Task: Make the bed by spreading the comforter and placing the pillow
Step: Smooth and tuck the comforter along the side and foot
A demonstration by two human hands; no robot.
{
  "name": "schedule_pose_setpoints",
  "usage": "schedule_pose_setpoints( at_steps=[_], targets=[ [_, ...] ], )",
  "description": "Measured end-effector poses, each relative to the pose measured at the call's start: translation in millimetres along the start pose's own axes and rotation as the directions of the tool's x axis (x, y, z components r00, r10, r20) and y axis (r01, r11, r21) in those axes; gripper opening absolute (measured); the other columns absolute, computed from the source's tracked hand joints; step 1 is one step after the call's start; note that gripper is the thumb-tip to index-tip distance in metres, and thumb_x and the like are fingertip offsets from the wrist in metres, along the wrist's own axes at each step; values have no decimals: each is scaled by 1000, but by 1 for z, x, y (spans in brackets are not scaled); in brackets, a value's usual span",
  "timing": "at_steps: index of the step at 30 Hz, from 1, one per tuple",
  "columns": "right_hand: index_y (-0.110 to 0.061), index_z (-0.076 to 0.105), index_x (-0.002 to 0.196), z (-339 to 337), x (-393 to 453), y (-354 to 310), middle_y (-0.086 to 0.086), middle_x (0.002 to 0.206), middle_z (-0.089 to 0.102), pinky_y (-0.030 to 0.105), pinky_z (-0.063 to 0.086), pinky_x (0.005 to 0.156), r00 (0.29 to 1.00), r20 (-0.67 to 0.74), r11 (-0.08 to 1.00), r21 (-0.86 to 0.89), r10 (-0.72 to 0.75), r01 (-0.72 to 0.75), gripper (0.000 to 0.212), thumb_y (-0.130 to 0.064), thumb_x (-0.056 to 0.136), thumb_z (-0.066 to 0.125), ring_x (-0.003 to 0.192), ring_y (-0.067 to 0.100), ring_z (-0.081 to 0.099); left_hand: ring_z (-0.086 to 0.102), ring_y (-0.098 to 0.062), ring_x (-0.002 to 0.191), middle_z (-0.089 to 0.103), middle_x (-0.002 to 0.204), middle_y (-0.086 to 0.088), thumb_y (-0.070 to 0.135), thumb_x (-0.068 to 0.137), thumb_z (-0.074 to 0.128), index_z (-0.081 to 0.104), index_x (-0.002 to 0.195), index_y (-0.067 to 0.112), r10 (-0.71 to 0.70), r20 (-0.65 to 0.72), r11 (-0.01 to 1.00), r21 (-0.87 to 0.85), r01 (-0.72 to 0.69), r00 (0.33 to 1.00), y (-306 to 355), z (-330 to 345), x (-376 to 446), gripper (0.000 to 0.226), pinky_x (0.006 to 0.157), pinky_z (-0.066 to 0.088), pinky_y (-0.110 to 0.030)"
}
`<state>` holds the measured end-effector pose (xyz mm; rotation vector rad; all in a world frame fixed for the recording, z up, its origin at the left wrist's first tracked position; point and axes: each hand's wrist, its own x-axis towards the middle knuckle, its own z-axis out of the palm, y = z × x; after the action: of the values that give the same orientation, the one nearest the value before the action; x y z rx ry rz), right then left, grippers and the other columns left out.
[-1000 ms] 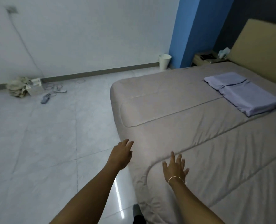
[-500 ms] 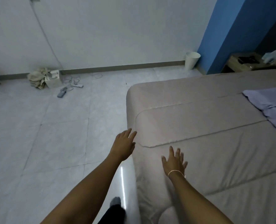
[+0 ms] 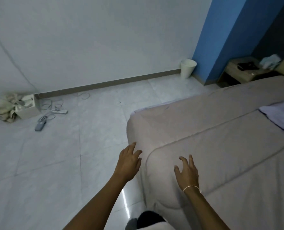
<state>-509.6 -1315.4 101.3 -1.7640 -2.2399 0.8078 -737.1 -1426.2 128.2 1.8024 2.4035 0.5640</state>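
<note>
The tan comforter (image 3: 221, 146) lies spread over the bed, filling the picture from about 2 o'clock down to 5 o'clock. The pillow (image 3: 280, 116) sits on it at 3 o'clock, partly cut off by the picture's edge. Both hands are open with fingers spread and hold nothing. The left hand (image 3: 129, 161) is at the side edge of the comforter, and the right hand (image 3: 187, 171) is flat on top near the corner; I cannot tell if it presses down. To do this step well, I think the hands should slide outward with flat palms and push the bumps toward the edge, so the side hangs straight. The floor (image 3: 54, 163) from 7 to 10 o'clock is bare, with lots of room to step. A power strip (image 3: 59, 111) and cords (image 3: 43, 118) lie far off at 10 o'clock.
</note>
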Motion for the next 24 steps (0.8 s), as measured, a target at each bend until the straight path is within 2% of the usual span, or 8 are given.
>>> schedule_pose_setpoints(
  at_steps=[4,9,13,15,17,21,24],
  targets=[
    [-22,46,136,19,46,-32,10,160,10,42,42,105,997,-31,994,84,66,-63,47,-27,91,59,133,35,38,54,-38,118,50,137,-21,21,85,67,65,113,12,23,64,1000,7,-24,998,-46,5,72,29,94,47,-50],
    [-21,44,138,45,118,-54,10,160,7,40,43,102,981,-29,974,126,194,-189,49,-27,91,59,133,34,40,56,-37,118,53,134,-19,23,82,71,66,113,16,98,136,993,54,-106,986,-100,5,166,33,92,48,-52],
    [-21,41,140,67,178,-73,10,160,7,41,43,103,947,30,940,110,320,-322,52,-27,91,58,132,34,41,54,-39,119,53,135,-20,23,81,72,61,121,15,116,213,984,109,-142,970,-153,5,240,43,92,47,-55],
    [-21,41,140,75,203,-92,11,159,10,42,43,102,916,56,905,140,397,-401,53,-27,90,58,130,36,43,54,-40,120,52,136,-20,24,79,73,58,125,16,142,281,973,134,-185,949,-177,2,269,49,91,46,-56],
    [-20,42,140,84,232,-112,11,159,12,42,43,101,914,38,897,178,405,-405,52,-27,90,57,129,36,44,56,-40,117,53,134,-20,25,75,77,53,127,16,211,329,952,146,-270,921,-196,0,304,58,88,49,-56],
    [-21,40,141,96,280,-148,9,159,11,41,40,105,886,89,870,164,456,-465,53,-25,90,55,133,34,39,57,-40,115,54,133,-21,25,72,80,45,130,14,254,328,940,139,-313,910,-221,-3,364,68,86,50,-55],
    [-20,39,141,105,308,-171,10,159,12,40,36,107,863,81,840,196,499,-505,53,-25,91,55,134,36,35,57,-38,117,53,134,-20,28,72,79,43,133,15,324,385,909,125,-397,864,-235,0,400,71,86,51,-53]
  ],
)
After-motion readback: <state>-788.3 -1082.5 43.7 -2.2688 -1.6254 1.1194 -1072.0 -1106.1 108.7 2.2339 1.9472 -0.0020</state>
